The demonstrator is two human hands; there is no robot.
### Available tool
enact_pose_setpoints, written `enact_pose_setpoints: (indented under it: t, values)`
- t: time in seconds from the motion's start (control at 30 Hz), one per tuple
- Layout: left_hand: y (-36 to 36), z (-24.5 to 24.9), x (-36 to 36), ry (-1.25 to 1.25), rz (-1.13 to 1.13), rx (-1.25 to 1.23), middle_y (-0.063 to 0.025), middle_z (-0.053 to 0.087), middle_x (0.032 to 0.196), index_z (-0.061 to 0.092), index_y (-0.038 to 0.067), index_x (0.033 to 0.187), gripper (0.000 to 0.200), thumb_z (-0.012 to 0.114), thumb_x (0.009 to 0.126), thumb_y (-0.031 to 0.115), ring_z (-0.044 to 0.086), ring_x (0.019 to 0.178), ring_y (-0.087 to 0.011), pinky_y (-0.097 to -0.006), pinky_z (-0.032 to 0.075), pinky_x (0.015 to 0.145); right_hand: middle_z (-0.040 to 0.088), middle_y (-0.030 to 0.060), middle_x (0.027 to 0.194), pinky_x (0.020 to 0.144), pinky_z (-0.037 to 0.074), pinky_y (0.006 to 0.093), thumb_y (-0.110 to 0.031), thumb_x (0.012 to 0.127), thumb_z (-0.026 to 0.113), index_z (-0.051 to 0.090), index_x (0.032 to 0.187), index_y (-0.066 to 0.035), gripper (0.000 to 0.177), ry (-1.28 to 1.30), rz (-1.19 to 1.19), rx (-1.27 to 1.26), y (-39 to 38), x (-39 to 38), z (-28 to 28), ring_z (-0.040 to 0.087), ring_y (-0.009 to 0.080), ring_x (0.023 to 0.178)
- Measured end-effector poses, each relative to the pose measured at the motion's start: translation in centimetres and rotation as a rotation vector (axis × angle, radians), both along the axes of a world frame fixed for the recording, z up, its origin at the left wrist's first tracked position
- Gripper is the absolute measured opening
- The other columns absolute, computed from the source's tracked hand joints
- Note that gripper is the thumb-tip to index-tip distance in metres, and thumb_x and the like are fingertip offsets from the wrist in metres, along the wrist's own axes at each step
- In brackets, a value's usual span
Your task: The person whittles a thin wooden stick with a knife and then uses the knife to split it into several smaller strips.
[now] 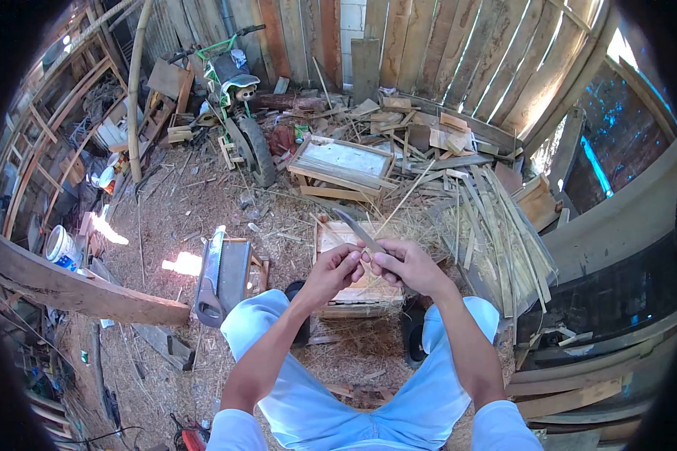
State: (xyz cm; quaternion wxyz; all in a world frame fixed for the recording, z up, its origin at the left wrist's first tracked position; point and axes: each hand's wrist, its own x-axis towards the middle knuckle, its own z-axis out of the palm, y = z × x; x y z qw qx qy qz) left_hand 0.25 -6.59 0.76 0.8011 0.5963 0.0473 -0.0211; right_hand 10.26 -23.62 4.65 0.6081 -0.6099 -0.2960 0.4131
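Note:
I sit with my knees apart in light blue trousers. My right hand (408,264) grips the handle of a knife (356,229) whose blade points up and to the left. My left hand (337,267) pinches a thin bamboo strip (406,197) against the blade; the strip runs up to the right from my fingers. The two hands touch above a low wooden block (331,239) on the ground between my feet.
A pile of split bamboo strips (496,225) lies to my right. A hand saw (212,276) rests on a small stool at my left. Ahead are a wooden crate (342,169), scrap wood, a small motorbike (241,113) and a plank fence (444,52). Shavings cover the ground.

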Motion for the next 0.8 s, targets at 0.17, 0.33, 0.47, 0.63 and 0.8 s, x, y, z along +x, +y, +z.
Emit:
enact_pose_setpoints:
  t: [0.17,0.33,0.47,0.63,0.8]
  values:
    - [0.1,-0.1,-0.1,0.019,-0.024,-0.021,0.0044,0.048,0.064,0.057,0.007,0.100,0.025,0.044,0.100,0.029,0.031,0.048,-0.0011,-0.0178,0.021,0.043,0.048,-0.0024,0.070,0.042,0.027,0.0185,-0.024,0.097,0.050,0.055,0.106,-0.003,0.023,0.171,0.047,0.018,-0.1,0.2,-0.5,0.035,0.0031,0.049]
    - [0.0,-0.1,-0.3,0.023,-0.058,0.005,0.0041,0.047,0.065,0.058,0.005,0.102,0.026,0.044,0.100,0.027,0.032,0.050,-0.0016,-0.0183,0.023,0.044,0.047,-0.0041,0.071,0.041,0.024,0.0165,-0.028,0.096,0.052,0.053,0.105,-0.004,0.025,0.284,0.135,-0.053,-0.3,0.0,-0.2,0.032,0.0010,0.048]
    - [-0.7,-0.7,-0.1,-0.034,0.034,0.096,0.0038,0.045,0.064,0.060,0.003,0.097,0.024,0.047,0.099,0.023,0.034,0.054,-0.0028,-0.0196,0.026,0.047,0.047,-0.0048,0.070,0.041,0.022,0.0157,-0.029,0.095,0.055,0.055,0.103,-0.004,0.026,0.295,0.105,-0.048,-0.4,0.0,-0.6,0.032,0.0003,0.048]
    - [-1.5,-1.2,-0.2,-0.131,0.144,0.237,0.0051,0.044,0.063,0.059,-0.001,0.095,0.023,0.050,0.098,0.020,0.033,0.054,-0.0027,-0.0202,0.024,0.047,0.049,-0.0060,0.071,0.041,0.023,0.0154,-0.029,0.093,0.057,0.060,0.099,-0.004,0.026,0.196,-0.010,-0.058,-0.5,-0.1,0.3,0.033,-0.0005,0.048]
    - [-1.4,-1.2,-0.2,-0.129,0.153,0.234,0.0049,0.043,0.063,0.059,-0.001,0.092,0.023,0.050,0.098,0.019,0.033,0.054,-0.0029,-0.0206,0.024,0.047,0.050,-0.0062,0.070,0.041,0.024,0.0160,-0.028,0.093,0.058,0.063,0.098,-0.004,0.024,0.172,-0.024,-0.048,-0.5,0.1,0.1,0.034,-0.0002,0.048]
